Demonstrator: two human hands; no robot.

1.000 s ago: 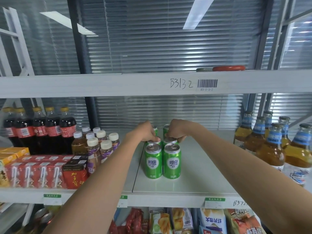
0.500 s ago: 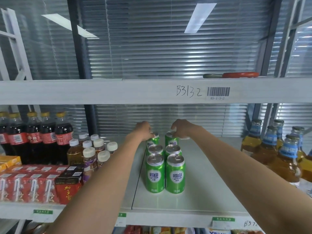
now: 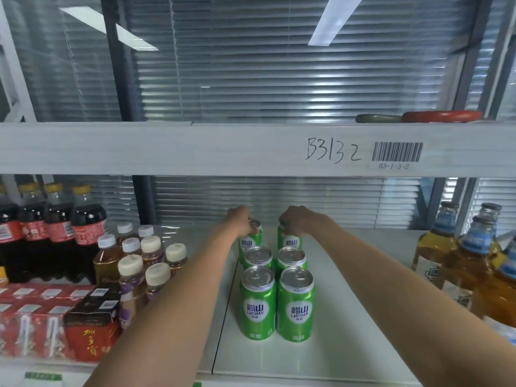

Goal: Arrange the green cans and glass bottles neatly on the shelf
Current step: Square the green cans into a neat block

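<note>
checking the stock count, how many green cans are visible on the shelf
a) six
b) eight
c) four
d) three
a: the green cans stand in two columns of three, the left hand and right hand each gripping one of the rear pair.

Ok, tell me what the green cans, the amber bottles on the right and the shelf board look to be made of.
Green cans: likely aluminium, glossy printed wall, bare silvery lid with pull tab.
Amber bottles: look like clear glass, given the sheen and what seem crimped metal caps; blurred, so not certain.
Shelf board: smooth, pale, faintly reflective; painted metal or laminate, cannot tell which.
</note>
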